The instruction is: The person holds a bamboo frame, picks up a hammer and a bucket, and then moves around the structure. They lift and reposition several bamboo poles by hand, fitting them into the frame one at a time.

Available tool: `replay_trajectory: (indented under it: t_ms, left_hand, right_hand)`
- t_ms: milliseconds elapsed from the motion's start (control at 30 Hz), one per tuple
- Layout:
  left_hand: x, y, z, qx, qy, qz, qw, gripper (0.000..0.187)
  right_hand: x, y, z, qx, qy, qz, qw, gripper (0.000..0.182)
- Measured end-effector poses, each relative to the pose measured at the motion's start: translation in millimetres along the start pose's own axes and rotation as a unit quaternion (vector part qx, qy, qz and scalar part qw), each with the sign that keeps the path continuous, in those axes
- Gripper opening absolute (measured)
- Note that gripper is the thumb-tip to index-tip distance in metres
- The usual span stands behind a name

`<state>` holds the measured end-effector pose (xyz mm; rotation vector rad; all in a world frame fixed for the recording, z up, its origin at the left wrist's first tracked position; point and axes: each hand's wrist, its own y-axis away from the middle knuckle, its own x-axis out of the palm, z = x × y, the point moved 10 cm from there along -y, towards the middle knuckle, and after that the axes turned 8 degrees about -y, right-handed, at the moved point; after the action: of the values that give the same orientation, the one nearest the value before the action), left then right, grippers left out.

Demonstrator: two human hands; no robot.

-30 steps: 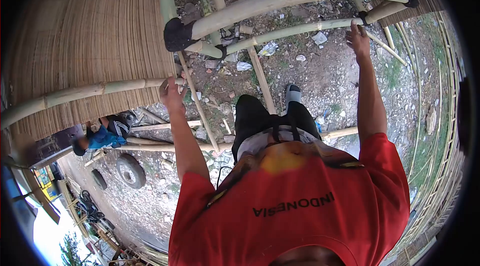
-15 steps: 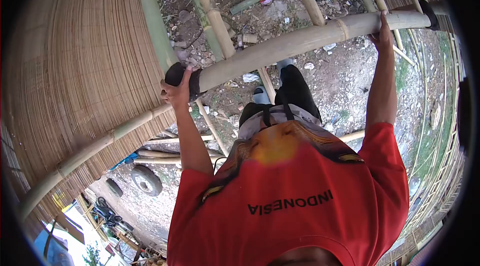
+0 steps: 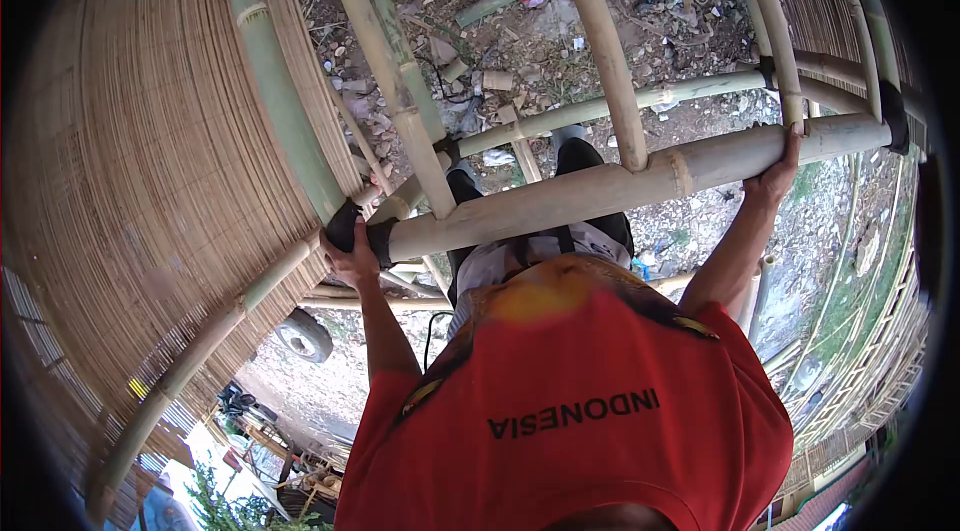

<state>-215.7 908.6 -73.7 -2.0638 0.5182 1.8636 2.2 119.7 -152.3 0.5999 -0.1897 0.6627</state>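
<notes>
A thick bamboo pole [image 3: 560,203] runs across in front of my body, with thinner bamboo bars joined into its far side. My left hand [image 3: 352,259] is wrapped round the pole's left end, at the black binding [image 3: 343,224] on the corner joint. Toward the other end, my right hand [image 3: 774,177] grips the same pole from below, its thumb up beside a bamboo bar [image 3: 772,21]. A second black binding [image 3: 893,119] covers the right corner. Parts of the fingers of both hands are hidden behind the bamboo.
Woven bamboo slat matting [image 3: 150,111] fills the left side, edged by a bamboo rail [image 3: 200,331]. A lower green bamboo crossbar [image 3: 600,109] passes above my feet. Rubble and litter cover the ground [image 3: 480,41]. A tyre [image 3: 304,335] lies behind on the left.
The thick pole and both hands sit lower in view, closer to my torso. More of the bamboo frame, including the lower green crossbar, shows beyond it. Both hands remain on the pole.
</notes>
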Motion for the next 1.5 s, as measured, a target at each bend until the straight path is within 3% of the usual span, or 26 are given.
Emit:
replay_trajectory:
  t_ms: [167,500,1167,1500]
  left_hand:
    - [4.4,-2.2,4.9,0.01,0.074,0.001,0.997,0.094]
    - [-4.7,-3.7,3.1,-0.003,0.014,-0.004,1.0,0.094]
    - [-7.6,-18.7,8.8,0.008,0.045,-0.011,0.999,0.091]
    - [2.5,-10.9,8.7,0.016,0.1,-0.002,0.995,0.088]
  right_hand:
    - [-5.4,-4.4,-3.3,0.016,0.02,-0.016,1.0,0.044]
    - [2.0,9.1,-5.7,0.03,0.047,-0.038,0.998,0.045]
    - [12.1,13.0,-3.9,0.036,0.037,-0.022,0.998,0.038]
    - [4.1,3.2,-8.3,0.03,0.041,-0.024,0.998,0.044]
